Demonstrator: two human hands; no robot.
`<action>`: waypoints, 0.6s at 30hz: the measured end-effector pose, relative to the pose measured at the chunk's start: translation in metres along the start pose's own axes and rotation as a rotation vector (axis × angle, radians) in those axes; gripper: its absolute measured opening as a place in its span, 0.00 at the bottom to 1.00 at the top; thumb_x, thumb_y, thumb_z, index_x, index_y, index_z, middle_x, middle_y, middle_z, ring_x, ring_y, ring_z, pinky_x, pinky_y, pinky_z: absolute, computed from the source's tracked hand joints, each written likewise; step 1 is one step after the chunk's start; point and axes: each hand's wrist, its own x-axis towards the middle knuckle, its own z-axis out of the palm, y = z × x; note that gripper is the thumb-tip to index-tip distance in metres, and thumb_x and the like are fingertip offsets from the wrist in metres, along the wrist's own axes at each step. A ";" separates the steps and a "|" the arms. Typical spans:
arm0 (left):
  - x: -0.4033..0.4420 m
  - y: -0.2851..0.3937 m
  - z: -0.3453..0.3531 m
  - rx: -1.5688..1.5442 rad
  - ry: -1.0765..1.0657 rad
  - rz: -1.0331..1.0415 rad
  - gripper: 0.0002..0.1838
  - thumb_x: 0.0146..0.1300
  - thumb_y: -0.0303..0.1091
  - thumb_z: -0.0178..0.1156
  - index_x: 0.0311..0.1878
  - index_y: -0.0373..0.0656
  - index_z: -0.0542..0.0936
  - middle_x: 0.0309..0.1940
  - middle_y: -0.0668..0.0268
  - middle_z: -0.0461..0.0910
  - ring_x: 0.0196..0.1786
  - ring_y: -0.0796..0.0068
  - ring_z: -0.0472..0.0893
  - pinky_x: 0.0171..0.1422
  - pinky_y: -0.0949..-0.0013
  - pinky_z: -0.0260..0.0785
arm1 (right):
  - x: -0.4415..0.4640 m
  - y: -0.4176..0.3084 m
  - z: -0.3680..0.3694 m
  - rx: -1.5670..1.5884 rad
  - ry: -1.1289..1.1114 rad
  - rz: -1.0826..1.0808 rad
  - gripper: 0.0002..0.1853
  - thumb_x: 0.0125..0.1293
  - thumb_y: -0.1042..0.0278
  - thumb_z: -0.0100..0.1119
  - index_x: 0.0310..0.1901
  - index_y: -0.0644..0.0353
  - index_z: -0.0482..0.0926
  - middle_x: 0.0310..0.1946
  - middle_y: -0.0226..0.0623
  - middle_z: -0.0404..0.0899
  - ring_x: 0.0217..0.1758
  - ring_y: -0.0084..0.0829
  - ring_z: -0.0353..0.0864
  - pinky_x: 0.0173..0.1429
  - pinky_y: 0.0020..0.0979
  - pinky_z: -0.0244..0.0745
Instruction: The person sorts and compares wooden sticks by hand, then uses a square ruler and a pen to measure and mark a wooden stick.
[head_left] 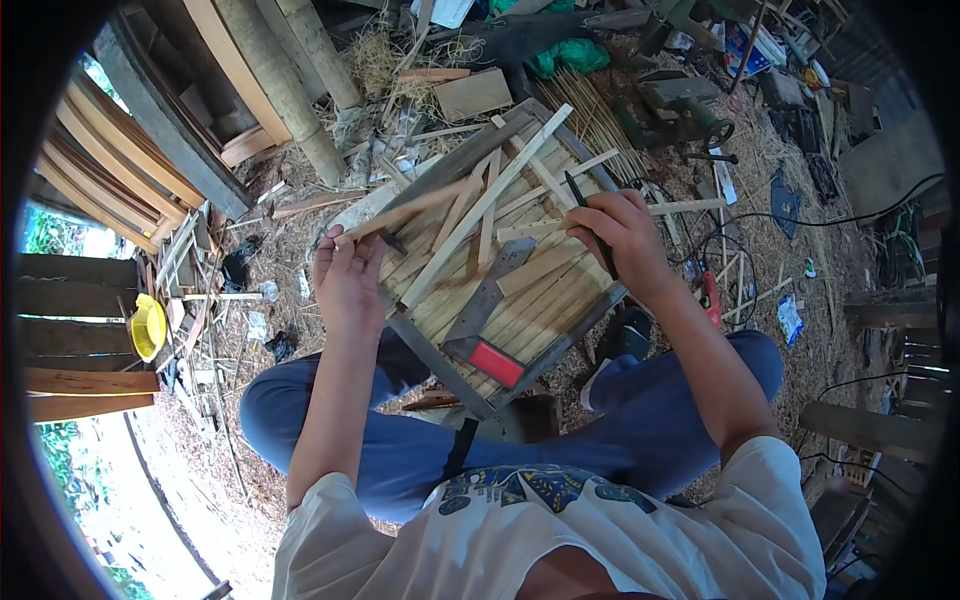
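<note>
Between the fingertips and thumb of my left hand (348, 280) is one end of a thin wooden strip (425, 205), which slants up to the right above a slatted wooden panel (410, 335). My right hand (625, 245) grips a dark pencil-like marker (573, 188), its upper end pointing away from me. Several loose strips lie across the panel, among them a long pale strip (485, 210). A short flat wood piece (541, 268) rests below my right hand. Near the panel's close edge lies a flat grey metal blade (490, 300) beside a red piece (497, 364).
My bent legs (640, 425) flank the panel. Wood shavings and scraps cover the ground. A yellow plastic container (148, 327) is at the left, near curved wooden parts (130, 150). At the right, a black cable (850, 218) runs near a red tool (711, 296).
</note>
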 end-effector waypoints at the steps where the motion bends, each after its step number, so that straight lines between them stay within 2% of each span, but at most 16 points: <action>1: 0.001 -0.001 -0.001 0.015 -0.007 0.014 0.14 0.82 0.29 0.56 0.65 0.36 0.72 0.53 0.56 0.80 0.59 0.60 0.84 0.73 0.56 0.78 | 0.000 0.000 0.000 0.001 0.000 -0.007 0.13 0.62 0.68 0.76 0.48 0.52 0.88 0.44 0.34 0.85 0.47 0.39 0.84 0.54 0.40 0.74; 9: -0.005 -0.022 0.001 0.133 -0.119 -0.016 0.13 0.79 0.25 0.60 0.62 0.35 0.73 0.48 0.59 0.82 0.51 0.68 0.86 0.66 0.64 0.82 | 0.000 -0.003 0.000 0.010 0.003 -0.019 0.14 0.62 0.67 0.76 0.49 0.53 0.88 0.44 0.34 0.85 0.48 0.39 0.84 0.57 0.41 0.73; 12: -0.016 -0.020 0.007 0.372 -0.189 -0.019 0.13 0.77 0.24 0.61 0.60 0.33 0.74 0.50 0.58 0.82 0.48 0.68 0.85 0.65 0.65 0.81 | -0.001 -0.002 0.002 0.016 -0.003 -0.027 0.14 0.61 0.67 0.75 0.49 0.53 0.88 0.45 0.34 0.85 0.48 0.39 0.84 0.57 0.40 0.72; 15: -0.019 -0.021 0.008 0.660 -0.231 0.059 0.10 0.76 0.26 0.64 0.55 0.35 0.78 0.45 0.61 0.84 0.44 0.75 0.84 0.55 0.71 0.79 | -0.003 0.000 0.004 0.020 -0.024 -0.029 0.14 0.62 0.67 0.75 0.49 0.53 0.87 0.45 0.34 0.85 0.48 0.39 0.84 0.58 0.40 0.72; 18: -0.024 -0.015 0.013 1.000 -0.267 0.316 0.09 0.72 0.27 0.68 0.51 0.36 0.81 0.41 0.64 0.84 0.43 0.77 0.82 0.49 0.69 0.75 | -0.004 0.001 0.006 0.017 -0.041 -0.044 0.13 0.63 0.67 0.75 0.49 0.53 0.87 0.45 0.35 0.85 0.48 0.39 0.84 0.59 0.41 0.72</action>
